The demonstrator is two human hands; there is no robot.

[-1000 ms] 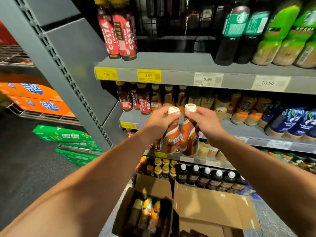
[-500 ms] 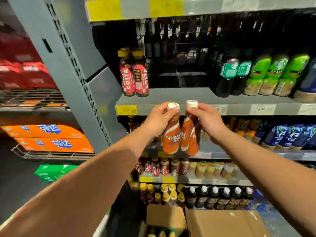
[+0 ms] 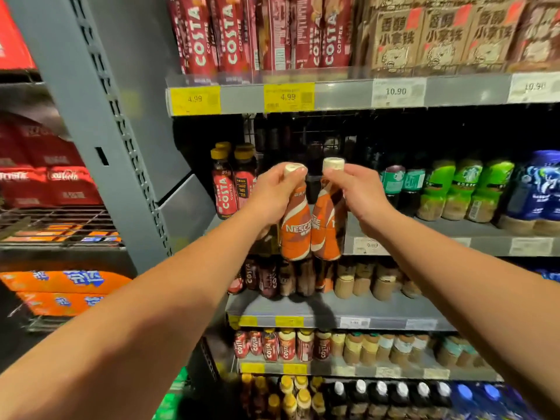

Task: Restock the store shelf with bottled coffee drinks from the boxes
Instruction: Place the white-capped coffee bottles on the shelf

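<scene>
Grip left (image 3: 271, 194): holding Nescafé bottle (image 3: 296, 234) neck; grip right (image 3: 361, 192): holding second bottle (image 3: 328, 233) neck

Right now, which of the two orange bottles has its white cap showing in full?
The bottle in the right hand: its cap stands clear above the fingers. The left hand has fingers covering part of the other bottle.

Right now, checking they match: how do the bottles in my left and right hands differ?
Left bottle shows its Nescafe logo; right bottle is turned, lettering cut off. Left hand covers most of left bottle's cap; right bottle's cap shows bare above the right hand. Both wear orange-and-white sleeves.
</scene>
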